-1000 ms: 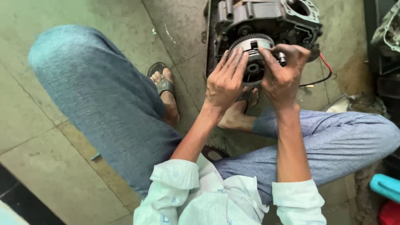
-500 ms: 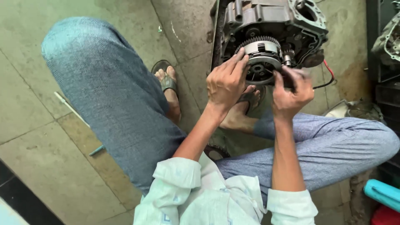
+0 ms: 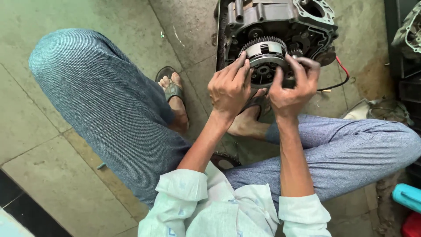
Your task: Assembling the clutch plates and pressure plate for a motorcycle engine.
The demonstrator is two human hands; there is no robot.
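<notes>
Both hands on round toothed clutch assy (image 3: 264, 61), top-centre of frame, seated in side of dark engine case (image 3: 280, 24) on the floor. L hand (image 3: 229, 87) grips it at 8 o'clock, fingers curled on rim. R hand (image 3: 290, 87) grips at 4 o'clock — fingertips greasy. Red wire (image 3: 343, 70) at 3 o'clock of case. Sandalled foot (image 3: 173, 94) at 9 o'clock of L hand.

Single head-worn view, looking steeply down, close over the squatting person's knees, engine block (image 3: 280, 26) at top, tiled floor (image 3: 66, 175) below

Both hands (image 3: 258, 87) grip toothed clutch drum (image 3: 266, 59)
</notes>
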